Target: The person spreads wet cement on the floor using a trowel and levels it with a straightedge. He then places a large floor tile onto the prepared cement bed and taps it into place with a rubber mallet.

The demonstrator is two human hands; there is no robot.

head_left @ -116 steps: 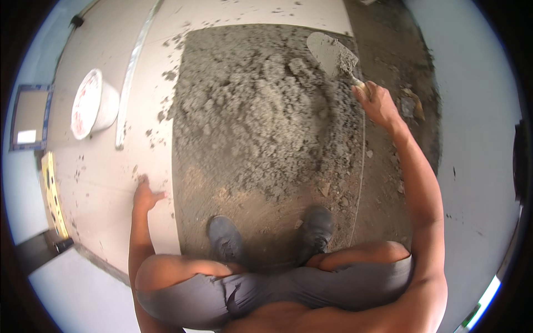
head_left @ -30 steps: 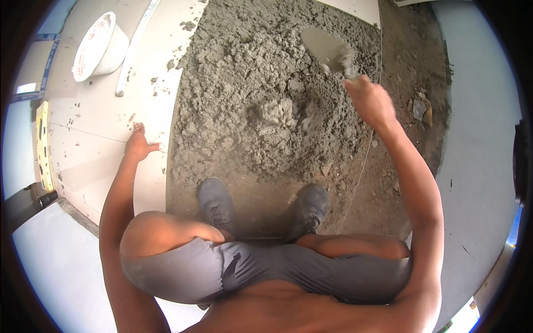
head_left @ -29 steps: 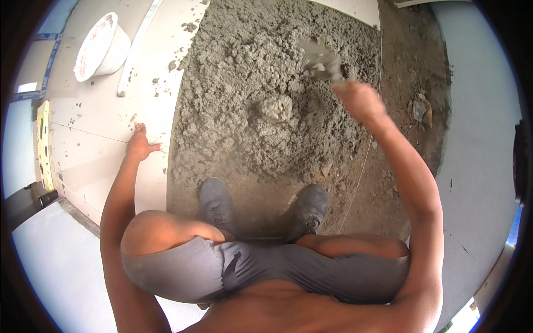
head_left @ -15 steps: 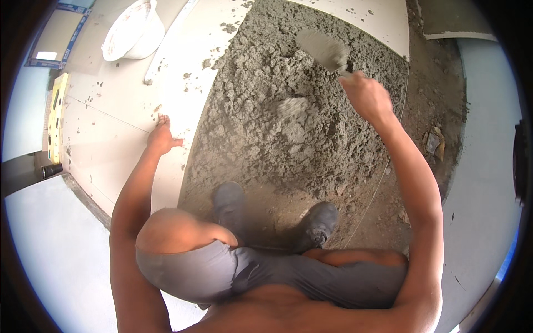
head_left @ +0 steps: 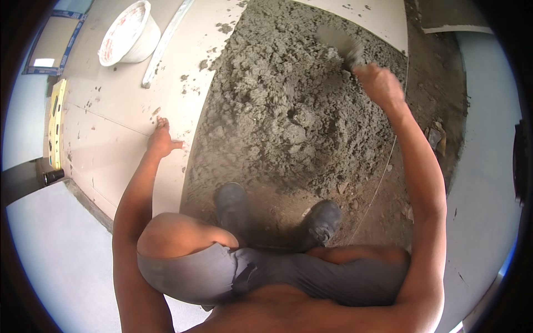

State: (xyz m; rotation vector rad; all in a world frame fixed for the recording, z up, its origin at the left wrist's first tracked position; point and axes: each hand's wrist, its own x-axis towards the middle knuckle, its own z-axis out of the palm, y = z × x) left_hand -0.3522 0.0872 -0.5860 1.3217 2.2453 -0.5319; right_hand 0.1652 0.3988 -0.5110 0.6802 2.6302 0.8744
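Observation:
My right hand (head_left: 382, 87) is closed round the handle of a trowel (head_left: 338, 44), whose blade is smeared by motion over the far right part of a bed of grey, crumbly mortar (head_left: 266, 100). Whether the blade touches the mortar I cannot tell. Well to the left, my left hand (head_left: 162, 139) rests on the pale floor tiles (head_left: 122, 116), its thumb stretched toward the mortar's edge. Nothing is held in it.
A white bucket (head_left: 129, 34) lies tilted at the far left beside a long pale straightedge (head_left: 166, 44). A yellow spirit level (head_left: 56, 125) stands along the left wall. A thin string (head_left: 383, 172) runs down the mortar's right side. My shoes (head_left: 323, 219) are at its near edge.
My right hand has moved a little to the right with the trowel. A loose clump that was flying or blurred over the middle of the mortar no longer shows there. My left hand stays put.

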